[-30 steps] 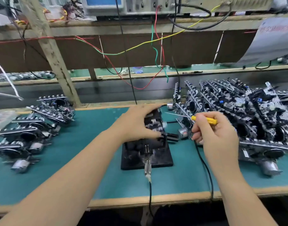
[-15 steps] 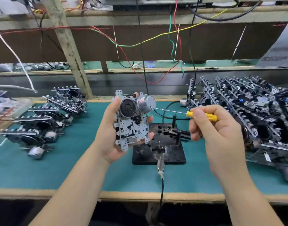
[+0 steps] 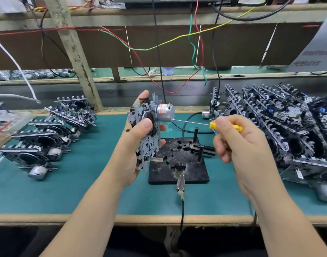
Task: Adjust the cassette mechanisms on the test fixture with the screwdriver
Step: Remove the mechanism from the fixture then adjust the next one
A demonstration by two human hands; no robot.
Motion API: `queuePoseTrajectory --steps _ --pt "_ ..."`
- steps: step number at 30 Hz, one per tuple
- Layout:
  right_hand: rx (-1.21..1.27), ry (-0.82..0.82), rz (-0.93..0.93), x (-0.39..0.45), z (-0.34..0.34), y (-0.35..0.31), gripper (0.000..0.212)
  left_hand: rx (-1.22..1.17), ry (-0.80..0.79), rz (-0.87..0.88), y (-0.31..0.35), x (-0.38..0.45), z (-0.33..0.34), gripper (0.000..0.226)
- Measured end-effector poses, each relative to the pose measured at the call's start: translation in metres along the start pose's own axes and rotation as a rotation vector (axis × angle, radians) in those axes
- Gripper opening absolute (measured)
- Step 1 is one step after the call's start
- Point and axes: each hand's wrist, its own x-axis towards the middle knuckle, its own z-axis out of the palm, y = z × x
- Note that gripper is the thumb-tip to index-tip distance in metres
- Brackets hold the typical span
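So the left hand [image 3: 140, 143] is wrapped around one cassette mechanism [image 3: 148, 134], thumb on the face and fingers behind, holding it up in the air just to the near-left of the black test fixture [image 3: 179, 162]. It isn't seated on the fixture at all, whose posts and connector are bare. The right hand [image 3: 240, 153] pinches the yellow-handled screwdriver [image 3: 214, 125] between thumb and curled fingers, above the fixture's far-right corner. The thin shaft runs roughly level across to the end of the little silver motor [image 3: 164, 113] on top of the mechanism; the tip looks like it's at or in the motor's end face, though I can't tell if it's really seated in a trimmer hole.

My take on doing this bit right: keep the shaft dead in line with the motor's axis so the tip doesn't skate off, brace the holding hand so the unit doesn't wobble, and turn in tiny nudges with fingertips only, not the wrist. That adjuster probably wants almost no pressure. Honestly I'd guess the tweak only means something with the unit clipped back on the fixture and running.

Left of the fixture sits a stack of mechanisms [image 3: 42, 143], and right of it a much bigger pile [image 3: 281, 130], all on the green bench mat [image 3: 66, 191].
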Motion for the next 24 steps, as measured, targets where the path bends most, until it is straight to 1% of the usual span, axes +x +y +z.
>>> queuePoseTrajectory --steps 2,3,5,8,11,24 --pt "0.017 -0.01 0.005 0.0006 -0.0013 0.0019 0.009 -0.013 0.004 -0.019 -0.0001 0.0001 0.0002 0.07" --pt "0.033 -0.016 0.01 0.0006 -0.0023 0.0029 0.009 -0.02 0.008 -0.033 -0.0005 -0.0002 0.0003 0.071" --pt "0.045 -0.033 -0.01 -0.0003 -0.0036 0.0024 0.011 -0.034 0.017 -0.059 -0.0013 -0.0017 0.0015 0.073" --pt "0.055 -0.019 -0.055 -0.0017 -0.0042 -0.0001 0.008 -0.027 0.021 -0.065 -0.0027 -0.0037 0.0027 0.072" --pt "0.054 0.002 -0.062 -0.0018 -0.005 0.0001 0.01 -0.025 0.025 -0.063 -0.0033 -0.0045 0.0033 0.072" --pt "0.024 -0.008 -0.09 -0.0029 -0.0077 0.0061 0.011 0.024 0.044 -0.08 -0.0042 -0.0052 0.0023 0.074"
